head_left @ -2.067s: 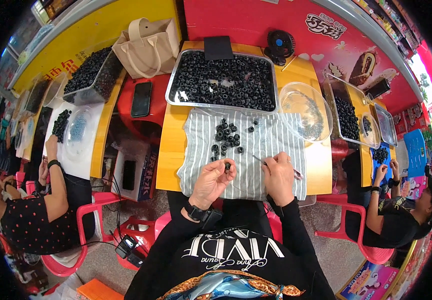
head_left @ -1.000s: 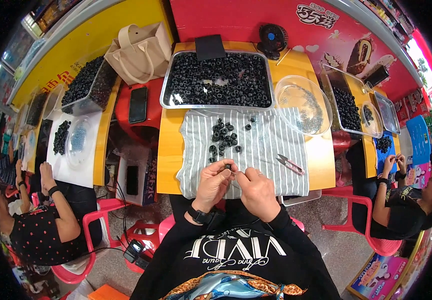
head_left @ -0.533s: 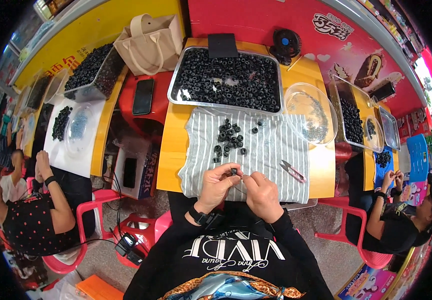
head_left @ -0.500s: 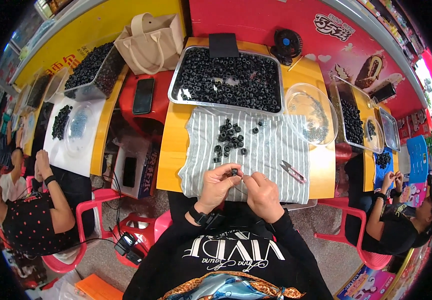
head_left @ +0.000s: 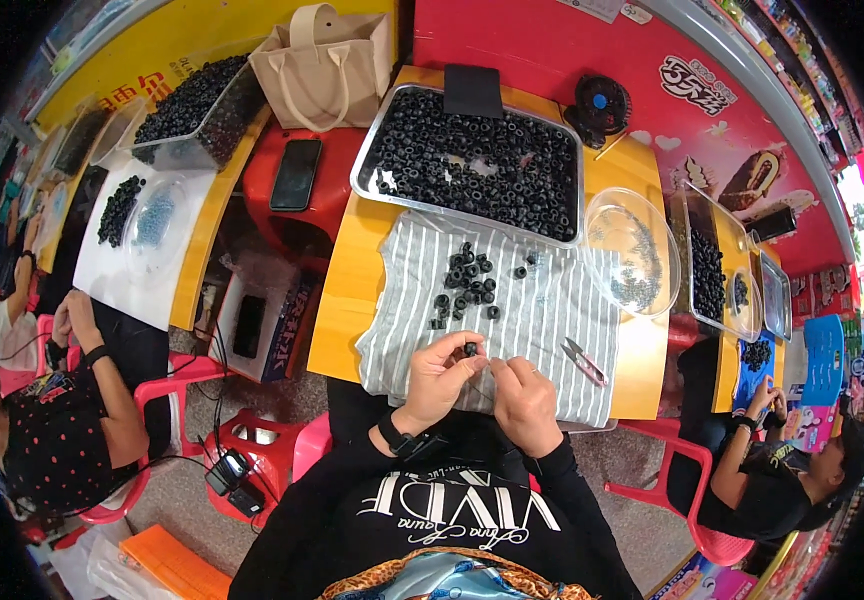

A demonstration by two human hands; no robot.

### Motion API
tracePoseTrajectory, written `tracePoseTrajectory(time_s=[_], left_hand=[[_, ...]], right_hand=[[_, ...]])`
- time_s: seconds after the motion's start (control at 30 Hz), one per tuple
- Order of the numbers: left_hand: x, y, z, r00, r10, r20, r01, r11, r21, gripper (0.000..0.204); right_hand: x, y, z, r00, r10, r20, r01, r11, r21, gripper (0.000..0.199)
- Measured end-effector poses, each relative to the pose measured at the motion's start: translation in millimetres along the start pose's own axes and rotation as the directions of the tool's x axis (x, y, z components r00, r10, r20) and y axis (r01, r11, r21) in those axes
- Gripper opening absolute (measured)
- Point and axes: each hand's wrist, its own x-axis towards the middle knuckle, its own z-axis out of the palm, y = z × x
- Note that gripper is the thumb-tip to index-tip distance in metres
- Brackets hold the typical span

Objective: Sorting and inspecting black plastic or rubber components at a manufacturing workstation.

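Observation:
My left hand (head_left: 439, 382) pinches a small black ring-shaped piece (head_left: 470, 349) between thumb and forefinger. Close to its right is my right hand (head_left: 526, 408), thumb and forefinger pressed together; whatever they grip is too fine to make out. Both hands are over the front of a grey-and-white striped cloth (head_left: 388, 358). A loose pile of similar black pieces (head_left: 470, 275) lies on the cloth just beyond my fingers. To the right of my right hand rest thread snips (head_left: 584, 362) with pinkish handles.
Behind the cloth stands a metal tray (head_left: 452, 212) full of black pieces. A round clear dish (head_left: 607, 225) with small bits sits at right, a small black fan (head_left: 600, 106) behind it. On a red stool are a phone (head_left: 296, 174) and a beige bag (head_left: 327, 85). People work at both sides.
The whole view has tilted and shifted a little. My right fingertips have drawn slightly away from the black piece, which stays pinched in my left hand.

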Motion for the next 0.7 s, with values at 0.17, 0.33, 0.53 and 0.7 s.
tracePoseTrajectory(time_s=[0.17, 0.33, 0.53, 0.7], left_hand=[[-0.1, -1.3, 4.1, 0.997, 0.067, -0.035, -0.065, 0.996, 0.065, 0.023], [0.1, -5.5, 7.7, 0.984, 0.165, -0.067, -0.152, 0.974, 0.168, 0.021], [2.0, -8.4, 10.7, 0.979, 0.191, -0.077, -0.165, 0.951, 0.261, 0.020], [2.4, -10.9, 10.5, 0.972, 0.208, -0.111, -0.175, 0.953, 0.248, 0.018]], right_hand=[[4.0, -3.1, -3.4, 0.999, -0.027, 0.017, 0.028, 0.998, -0.060, 0.037], [6.0, -9.6, -4.3, 0.998, -0.025, 0.050, 0.032, 0.988, -0.152, 0.029], [9.6, -16.6, -8.6, 0.994, -0.010, 0.108, 0.037, 0.967, -0.252, 0.018], [12.6, -21.9, -10.9, 0.989, -0.008, 0.147, 0.050, 0.957, -0.285, 0.019]])
